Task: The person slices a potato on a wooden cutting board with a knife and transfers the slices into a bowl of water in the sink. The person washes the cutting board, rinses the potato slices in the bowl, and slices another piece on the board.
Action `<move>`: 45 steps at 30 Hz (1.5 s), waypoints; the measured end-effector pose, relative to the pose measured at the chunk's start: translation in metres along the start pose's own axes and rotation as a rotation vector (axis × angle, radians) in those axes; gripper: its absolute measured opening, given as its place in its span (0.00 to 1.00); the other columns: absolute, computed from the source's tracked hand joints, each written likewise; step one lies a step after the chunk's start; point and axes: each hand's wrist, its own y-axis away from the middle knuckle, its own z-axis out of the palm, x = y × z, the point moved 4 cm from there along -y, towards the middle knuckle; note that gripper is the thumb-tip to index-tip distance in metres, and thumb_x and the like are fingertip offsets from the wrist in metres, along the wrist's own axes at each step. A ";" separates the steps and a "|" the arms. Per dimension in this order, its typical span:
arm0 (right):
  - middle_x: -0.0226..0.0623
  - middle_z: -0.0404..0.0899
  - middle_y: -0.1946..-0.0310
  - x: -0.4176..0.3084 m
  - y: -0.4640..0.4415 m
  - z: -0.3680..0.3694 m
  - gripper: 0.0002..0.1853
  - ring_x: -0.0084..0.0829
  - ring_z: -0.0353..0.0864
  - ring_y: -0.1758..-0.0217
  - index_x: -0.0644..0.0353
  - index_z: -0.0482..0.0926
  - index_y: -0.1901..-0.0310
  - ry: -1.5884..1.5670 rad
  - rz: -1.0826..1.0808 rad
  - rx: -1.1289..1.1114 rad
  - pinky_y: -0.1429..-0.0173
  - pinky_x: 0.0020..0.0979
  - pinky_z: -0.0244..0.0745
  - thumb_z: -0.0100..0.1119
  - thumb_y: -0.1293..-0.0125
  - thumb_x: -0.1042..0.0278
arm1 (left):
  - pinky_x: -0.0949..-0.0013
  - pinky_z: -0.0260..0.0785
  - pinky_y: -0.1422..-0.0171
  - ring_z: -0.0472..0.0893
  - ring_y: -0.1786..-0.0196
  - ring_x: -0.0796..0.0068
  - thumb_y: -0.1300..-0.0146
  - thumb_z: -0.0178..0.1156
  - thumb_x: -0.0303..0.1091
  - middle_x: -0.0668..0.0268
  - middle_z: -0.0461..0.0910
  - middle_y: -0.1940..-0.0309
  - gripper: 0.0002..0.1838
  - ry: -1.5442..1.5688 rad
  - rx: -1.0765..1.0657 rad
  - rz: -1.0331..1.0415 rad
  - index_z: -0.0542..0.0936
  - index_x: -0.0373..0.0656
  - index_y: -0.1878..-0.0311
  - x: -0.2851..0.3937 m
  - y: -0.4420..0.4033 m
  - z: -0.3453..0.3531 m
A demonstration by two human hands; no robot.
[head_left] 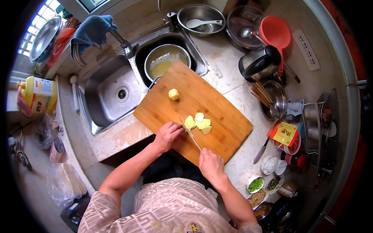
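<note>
Left forearm [132, 167] bare, angled forward and inward; left hand [168, 136] palm down, fingers bent and bunched. Right forearm [236, 196] bare, slanting inward; right hand [211, 164] closed in a grip, farther back, apart from the left

knife [196, 143]: handle hidden | basin [168, 49]: partly behind cutting board [221, 110] | jug label [42, 86]: print unreadable

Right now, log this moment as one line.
right hand: holding knife | left hand: close beside knife | board: yellow slices, round yellow vegetable
</note>
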 end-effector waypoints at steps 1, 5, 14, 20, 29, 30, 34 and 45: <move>0.52 0.83 0.69 -0.005 0.005 -0.003 0.08 0.58 0.86 0.67 0.62 0.76 0.61 0.008 0.002 -0.003 0.63 0.57 0.81 0.52 0.25 0.67 | 0.60 0.77 0.51 0.81 0.54 0.58 0.45 0.64 0.26 0.59 0.83 0.54 0.16 0.004 -0.007 -0.001 0.85 0.39 0.52 0.000 0.001 0.001; 0.52 0.84 0.68 0.001 -0.004 0.015 0.09 0.58 0.86 0.68 0.62 0.76 0.61 0.011 0.011 -0.006 0.62 0.57 0.81 0.52 0.25 0.67 | 0.60 0.78 0.50 0.81 0.54 0.58 0.46 0.64 0.26 0.59 0.82 0.54 0.16 0.004 0.000 0.016 0.85 0.38 0.52 0.000 0.001 0.002; 0.52 0.84 0.67 -0.007 0.005 -0.003 0.09 0.58 0.87 0.66 0.62 0.76 0.61 0.008 0.017 -0.020 0.62 0.56 0.81 0.53 0.25 0.66 | 0.61 0.79 0.54 0.83 0.58 0.56 0.48 0.70 0.20 0.58 0.84 0.59 0.14 0.019 0.032 0.018 0.85 0.37 0.56 0.001 -0.001 -0.002; 0.50 0.84 0.68 0.008 -0.010 0.019 0.08 0.58 0.86 0.67 0.61 0.75 0.62 -0.002 0.007 0.013 0.61 0.56 0.81 0.53 0.26 0.67 | 0.61 0.79 0.54 0.83 0.57 0.56 0.48 0.69 0.20 0.58 0.83 0.58 0.14 0.005 0.025 0.045 0.86 0.38 0.56 0.002 -0.003 -0.003; 0.50 0.84 0.68 0.004 -0.005 0.017 0.08 0.58 0.86 0.67 0.61 0.75 0.62 0.001 0.004 -0.013 0.62 0.56 0.81 0.54 0.26 0.67 | 0.61 0.79 0.54 0.83 0.56 0.57 0.49 0.69 0.21 0.59 0.84 0.58 0.14 -0.017 0.034 0.066 0.86 0.39 0.56 0.000 0.001 -0.002; 0.50 0.84 0.68 0.006 -0.010 0.019 0.08 0.57 0.87 0.67 0.61 0.75 0.62 0.008 0.007 -0.018 0.62 0.56 0.81 0.54 0.26 0.67 | 0.60 0.79 0.54 0.83 0.56 0.57 0.49 0.69 0.21 0.60 0.84 0.58 0.14 -0.023 0.030 0.078 0.86 0.40 0.56 0.000 0.000 -0.003; 0.51 0.84 0.67 0.002 -0.001 0.004 0.08 0.57 0.87 0.67 0.62 0.75 0.61 -0.020 -0.007 0.008 0.61 0.56 0.81 0.53 0.26 0.67 | 0.59 0.79 0.54 0.83 0.56 0.57 0.49 0.69 0.22 0.59 0.84 0.57 0.15 -0.040 0.028 0.076 0.86 0.40 0.55 -0.002 0.003 -0.001; 0.51 0.84 0.69 -0.001 0.003 0.004 0.08 0.58 0.87 0.67 0.62 0.75 0.62 -0.003 -0.010 0.002 0.62 0.56 0.81 0.53 0.26 0.67 | 0.60 0.80 0.55 0.84 0.57 0.56 0.49 0.69 0.21 0.58 0.84 0.58 0.15 0.021 0.055 0.061 0.85 0.38 0.55 -0.002 0.004 -0.003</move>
